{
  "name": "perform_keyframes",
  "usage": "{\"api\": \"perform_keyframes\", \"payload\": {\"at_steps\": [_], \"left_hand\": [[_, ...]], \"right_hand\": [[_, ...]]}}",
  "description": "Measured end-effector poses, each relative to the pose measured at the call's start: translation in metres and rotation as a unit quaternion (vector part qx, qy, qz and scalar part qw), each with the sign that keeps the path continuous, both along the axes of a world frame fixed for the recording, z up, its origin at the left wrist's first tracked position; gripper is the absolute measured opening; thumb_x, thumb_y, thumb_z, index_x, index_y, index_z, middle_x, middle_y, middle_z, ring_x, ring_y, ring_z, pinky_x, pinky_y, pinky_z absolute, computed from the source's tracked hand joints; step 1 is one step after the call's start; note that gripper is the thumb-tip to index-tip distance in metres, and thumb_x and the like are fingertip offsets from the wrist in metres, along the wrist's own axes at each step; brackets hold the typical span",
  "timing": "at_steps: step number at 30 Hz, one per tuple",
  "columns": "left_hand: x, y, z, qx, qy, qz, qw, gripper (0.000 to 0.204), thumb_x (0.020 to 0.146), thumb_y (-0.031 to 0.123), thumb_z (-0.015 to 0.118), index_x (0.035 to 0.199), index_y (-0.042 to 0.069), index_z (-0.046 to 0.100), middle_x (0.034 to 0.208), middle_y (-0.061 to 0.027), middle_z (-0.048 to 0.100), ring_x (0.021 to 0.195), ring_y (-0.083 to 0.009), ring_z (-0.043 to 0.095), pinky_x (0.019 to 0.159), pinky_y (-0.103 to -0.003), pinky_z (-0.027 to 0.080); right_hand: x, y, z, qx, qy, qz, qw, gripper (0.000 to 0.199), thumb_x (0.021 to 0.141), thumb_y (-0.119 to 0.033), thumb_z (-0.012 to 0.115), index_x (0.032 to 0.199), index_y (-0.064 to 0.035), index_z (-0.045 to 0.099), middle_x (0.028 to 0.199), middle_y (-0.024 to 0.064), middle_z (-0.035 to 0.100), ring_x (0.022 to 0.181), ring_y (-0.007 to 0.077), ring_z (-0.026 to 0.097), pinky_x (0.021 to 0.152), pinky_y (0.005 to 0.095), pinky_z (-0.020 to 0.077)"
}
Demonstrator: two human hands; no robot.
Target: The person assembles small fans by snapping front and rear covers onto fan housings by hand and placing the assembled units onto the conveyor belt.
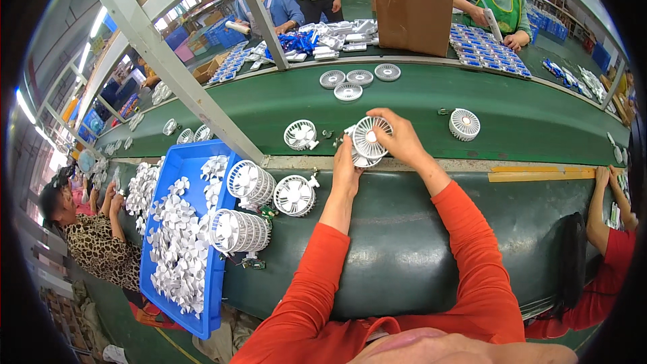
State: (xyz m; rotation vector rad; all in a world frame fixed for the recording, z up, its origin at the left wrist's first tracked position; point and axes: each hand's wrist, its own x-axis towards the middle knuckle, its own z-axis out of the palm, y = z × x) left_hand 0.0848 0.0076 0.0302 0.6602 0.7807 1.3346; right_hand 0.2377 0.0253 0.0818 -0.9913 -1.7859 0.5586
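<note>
One white fan housing [364,160] sits gripped in the left hand [345,167] over the near edge of the green conveyor [411,104]; the right hand [403,140] holds a round grille [368,138] against or just above it. Two stacks of fan cages [239,231] stand beside the right edge of the blue tray [216,283].

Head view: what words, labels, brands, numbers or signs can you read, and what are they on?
None can be read.
White fan in the hands: no legible lettering.
Blue-and-white items in rows: any print is too small.
Brown cardboard box: no legible lettering.
</note>
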Motion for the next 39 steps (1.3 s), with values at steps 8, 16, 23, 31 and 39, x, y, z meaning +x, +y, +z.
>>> {"api": "perform_keyframes", "payload": {"at_steps": [8,16,23,31,39], "left_hand": [[-0.018,-0.001,-0.003,0.017,-0.127,-0.036,0.991,0.044,0.098,0.044,0.042,0.123,0.01,0.052,0.117,-0.0064,0.06,0.106,-0.0202,0.06,0.091,-0.039,0.049],[-0.021,-0.006,0.02,-0.038,-0.21,-0.085,0.973,0.04,0.097,0.043,0.045,0.119,0.011,0.053,0.113,-0.0076,0.062,0.102,-0.0205,0.062,0.083,-0.038,0.053],[0.002,-0.016,0.027,0.099,-0.031,0.126,0.987,0.04,0.1,0.039,0.041,0.121,0.005,0.048,0.114,-0.0066,0.055,0.105,-0.0178,0.056,0.09,-0.034,0.046],[0.012,-0.027,0.03,0.391,0.381,0.322,0.773,0.037,0.099,0.031,0.043,0.119,-0.001,0.045,0.117,-0.015,0.048,0.109,-0.0252,0.048,0.096,-0.037,0.036],[0.011,-0.024,0.021,0.427,0.414,0.312,0.741,0.039,0.098,0.029,0.045,0.122,-0.002,0.043,0.121,-0.0167,0.046,0.114,-0.0297,0.045,0.099,-0.04,0.033]], "right_hand": [[-0.031,-0.02,-0.006,0.157,-0.16,0.01,0.974,0.036,0.082,-0.009,0.057,0.118,-0.0054,0.056,0.117,0.0123,0.054,0.108,0.032,0.05,0.089,0.0423,0.0459],[-0.025,-0.021,-0.006,0.148,-0.21,0.097,0.962,0.07,0.084,-0.046,0.06,0.139,-0.0093,0.039,0.141,0.016,0.037,0.124,0.0361,0.04,0.104,0.0449,0.0351],[-0.04,-0.018,-0.037,0.087,-0.053,0.099,0.99,0.08,0.09,-0.057,0.045,0.144,-0.0017,0.025,0.144,0.0239,0.031,0.133,0.0377,0.033,0.108,0.0415,0.0283],[-0.054,-0.028,-0.028,-0.124,0.224,0.226,0.94,0.069,0.097,-0.053,0.029,0.141,-0.0007,0.03,0.135,0.0127,0.044,0.124,0.02,0.043,0.104,0.0323,0.0329],[-0.045,-0.021,-0.03,-0.1,0.186,0.196,0.958,0.055,0.099,-0.04,0.033,0.135,0.001,0.037,0.129,0.0145,0.049,0.121,0.0223,0.046,0.102,0.0321,0.0341]]}}
